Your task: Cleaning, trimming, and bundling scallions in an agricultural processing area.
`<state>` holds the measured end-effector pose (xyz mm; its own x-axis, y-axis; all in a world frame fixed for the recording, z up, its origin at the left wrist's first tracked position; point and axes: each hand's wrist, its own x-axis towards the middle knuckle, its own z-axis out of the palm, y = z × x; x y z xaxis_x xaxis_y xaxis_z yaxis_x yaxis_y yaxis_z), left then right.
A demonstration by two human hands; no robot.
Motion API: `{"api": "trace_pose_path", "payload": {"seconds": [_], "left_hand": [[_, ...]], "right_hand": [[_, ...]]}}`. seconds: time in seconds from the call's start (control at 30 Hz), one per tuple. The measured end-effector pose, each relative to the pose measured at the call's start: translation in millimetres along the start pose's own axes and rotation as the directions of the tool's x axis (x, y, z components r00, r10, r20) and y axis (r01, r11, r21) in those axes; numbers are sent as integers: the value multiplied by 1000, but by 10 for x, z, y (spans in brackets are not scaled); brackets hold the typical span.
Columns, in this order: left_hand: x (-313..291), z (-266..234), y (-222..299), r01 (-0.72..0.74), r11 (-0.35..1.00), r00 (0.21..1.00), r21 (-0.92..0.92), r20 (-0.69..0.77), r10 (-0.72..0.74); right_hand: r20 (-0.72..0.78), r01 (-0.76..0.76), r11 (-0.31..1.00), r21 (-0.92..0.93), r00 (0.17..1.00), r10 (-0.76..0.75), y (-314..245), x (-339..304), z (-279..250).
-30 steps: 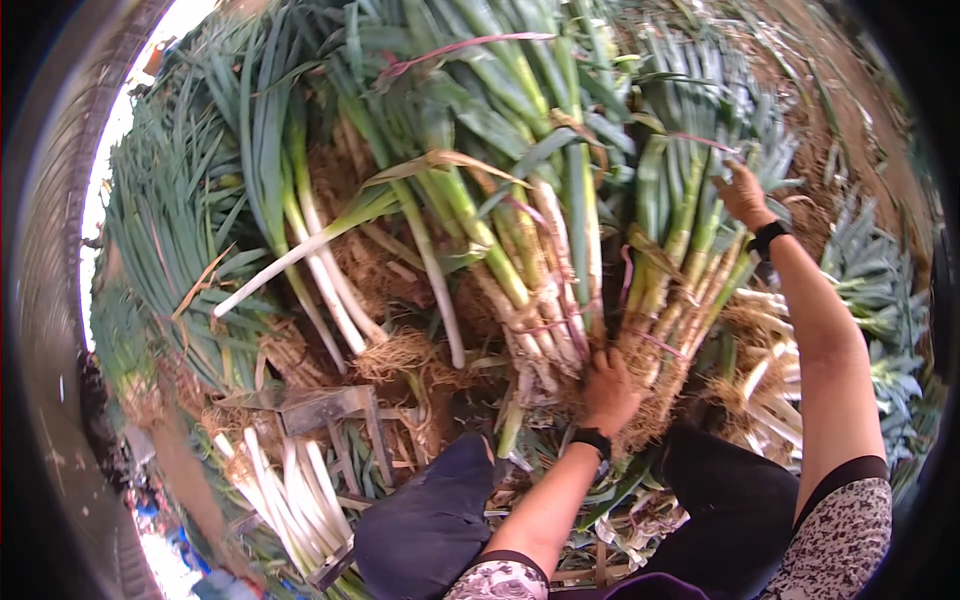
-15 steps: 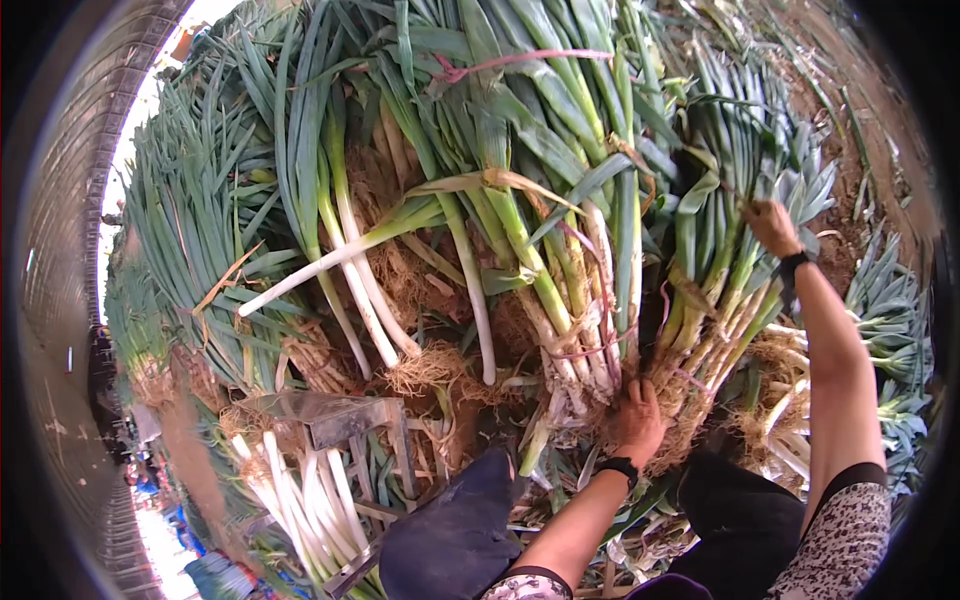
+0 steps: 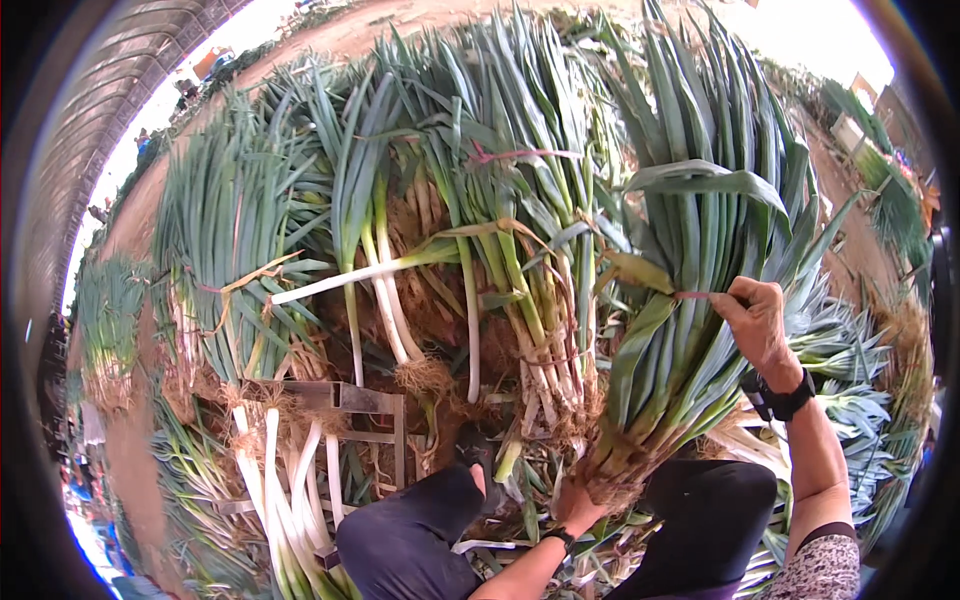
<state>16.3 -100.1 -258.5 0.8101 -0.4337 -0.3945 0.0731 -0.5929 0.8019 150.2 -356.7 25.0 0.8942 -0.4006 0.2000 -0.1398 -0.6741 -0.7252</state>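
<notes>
A large bundle of leeks (image 3: 690, 240) stands tilted in front of me, green leaves up and roots down between my knees. My left hand (image 3: 578, 508) is closed at its root end, with the fingertips partly hidden by the roots. My right hand (image 3: 758, 322) pinches a pink tie (image 3: 692, 295) at the right side of the bundle, about halfway up. The tie runs across the leaves, and a folded leaf hangs over the front above it. Just left stands another tied bundle of leeks (image 3: 545, 340), with muddy stems.
A metal stand (image 3: 370, 400) sits at the left, with white-stemmed leeks (image 3: 290, 490) beside it. More leeks (image 3: 240, 220) lean in a row at the far left. Loose leeks (image 3: 395, 270) lie in the middle. Others (image 3: 840, 380) are piled at the right.
The bundle in my hands has come up and toward me, its leaves now standing higher. My left hand has moved down and left with the root end. My view has tilted up.
</notes>
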Motion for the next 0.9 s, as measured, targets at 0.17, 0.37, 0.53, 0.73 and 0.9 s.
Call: {"api": "trace_pose_path", "payload": {"seconds": [0.17,0.37,0.53,0.73,0.9], "left_hand": [[-196,-489,228,-36,998,988,55,-145,44],[821,-1186,536,-161,981,832,106,-521,192],[1354,-1767,228,128,934,798,333,-593,102],[1438,-1985,66,-109,952,773,286,-578,263],[1380,-1891,-254,45,980,846,195,-530,66]], "right_hand": [[-57,441,897,-43,895,-443,-1072,254,-27],[-92,385,862,331,922,-376,-1499,1510,558],[163,354,898,-260,933,-321,-436,1165,2007],[259,248,955,-161,945,-202,150,589,2861],[426,364,894,-260,874,-232,-53,357,2855]]}}
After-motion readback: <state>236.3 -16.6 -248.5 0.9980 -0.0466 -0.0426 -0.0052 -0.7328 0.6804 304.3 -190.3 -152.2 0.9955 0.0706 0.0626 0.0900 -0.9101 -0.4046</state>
